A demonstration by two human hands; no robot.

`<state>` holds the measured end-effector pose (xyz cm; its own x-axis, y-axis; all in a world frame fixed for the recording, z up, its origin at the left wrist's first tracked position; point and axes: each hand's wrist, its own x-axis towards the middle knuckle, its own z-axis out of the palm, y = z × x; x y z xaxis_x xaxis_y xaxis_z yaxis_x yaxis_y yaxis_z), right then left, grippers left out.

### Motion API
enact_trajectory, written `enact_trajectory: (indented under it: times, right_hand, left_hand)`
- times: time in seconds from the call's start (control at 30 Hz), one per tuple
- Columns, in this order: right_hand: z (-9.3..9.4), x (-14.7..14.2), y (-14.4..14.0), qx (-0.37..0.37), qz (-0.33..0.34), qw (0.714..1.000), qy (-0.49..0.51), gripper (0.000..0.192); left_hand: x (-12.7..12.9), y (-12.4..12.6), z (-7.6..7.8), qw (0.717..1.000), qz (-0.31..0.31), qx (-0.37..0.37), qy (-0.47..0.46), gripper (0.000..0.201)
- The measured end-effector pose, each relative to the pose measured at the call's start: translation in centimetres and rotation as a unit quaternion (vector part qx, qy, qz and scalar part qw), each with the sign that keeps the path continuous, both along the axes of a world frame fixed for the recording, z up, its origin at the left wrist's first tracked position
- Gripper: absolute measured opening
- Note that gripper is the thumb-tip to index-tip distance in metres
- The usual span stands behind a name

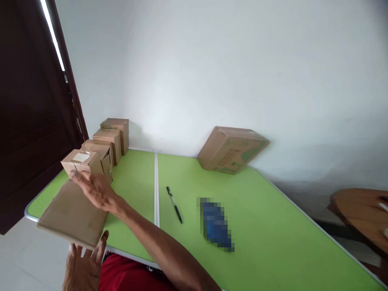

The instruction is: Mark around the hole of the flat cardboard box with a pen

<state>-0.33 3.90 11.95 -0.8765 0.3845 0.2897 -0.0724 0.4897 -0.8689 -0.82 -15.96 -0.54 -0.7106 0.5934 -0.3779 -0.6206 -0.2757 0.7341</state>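
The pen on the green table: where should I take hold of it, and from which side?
Judging by its pose, take the pen at mid-barrel, coming straight down from above. It lies flat on the table, slim, running diagonally with bare surface on both sides, so fingertips can pinch across its width. The right hand is nearer; the left hand supports flat cardboard.

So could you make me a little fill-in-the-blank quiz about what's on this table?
1. The table top is bright ____.
2. A row of ____ small brown cardboard boxes lines its left edge.
3. A black ____ lies near the table's middle seam.
4. The right hand rests on a flat piece of ____, which the left hand supports from below.

Missing words: green; four; pen; cardboard
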Motion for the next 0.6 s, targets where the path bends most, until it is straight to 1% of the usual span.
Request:
enact_trajectory:
  times: [0.03, 0.1, 0.17, 0.23, 0.3, 0.37, 0.4, 0.47, 0.5, 0.53, 0.57, 0.6]
  right_hand:
    - [-0.1, -0.8, -0.1, 0.034, -0.008, 0.999, 0.005, 0.077]
    - [-0.1, -1.3, -0.4, 0.103, -0.062, 0.992, 0.026, 0.068]
    - [0.1, -0.7, -0.7, 0.148, -0.125, 0.979, 0.057, 0.063]
    - [0.0, 0.5, -0.9, 0.17, -0.163, 0.969, 0.07, 0.061]
    - [-0.5, 2.0, -1.1, 0.169, -0.189, 0.966, 0.057, 0.065]
    - [-1.3, 3.2, -1.4, 0.148, -0.196, 0.969, 0.027, 0.079]
    - [-1.7, 3.5, -1.6, 0.135, -0.182, 0.974, 0.016, 0.087]
    - [-2.2, 3.5, -1.8, 0.129, -0.115, 0.985, 0.006, 0.097]
    - [-2.3, 3.1, -1.9, 0.139, -0.071, 0.988, 0.005, 0.099]
    - [-2.2, 2.6, -1.9, 0.153, -0.036, 0.988, 0.005, 0.096]
    - [-2.1, 2.0, -1.8, 0.161, -0.03, 0.987, 0.003, 0.089]
    - [-1.9, 1.6, -1.7, 0.163, -0.045, 0.986, 0.001, 0.078]
  left_hand:
    - [-0.2, 0.5, 0.9, 0.999, 0.02, -0.001, -0.034, 0.075]
    - [-0.6, 1.5, 2.7, 0.997, 0.054, -0.023, -0.056, 0.061]
    - [-0.9, 2.4, 4.2, 0.995, 0.075, -0.042, -0.042, 0.054]
    - [-1.3, 2.8, 4.9, 0.995, 0.08, -0.052, -0.023, 0.051]
    - [-1.8, 2.9, 4.8, 0.996, 0.071, -0.059, -0.017, 0.052]
    - [-2.6, 2.6, 3.6, 0.995, 0.058, -0.077, -0.003, 0.053]
    - [-3.2, 2.4, 2.9, 0.995, 0.044, -0.092, 0.023, 0.054]
    - [-4.3, 2.2, 1.4, 0.986, 0.003, -0.121, 0.112, 0.054]
    - [-4.8, 2.1, 0.9, 0.978, -0.024, -0.131, 0.159, 0.054]
    - [-5.2, 2.2, 0.7, 0.969, -0.055, -0.137, 0.2, 0.054]
    - [-5.3, 2.4, 0.7, 0.959, -0.093, -0.139, 0.228, 0.053]
    - [-5.3, 2.7, 0.9, 0.95, -0.136, -0.139, 0.246, 0.052]
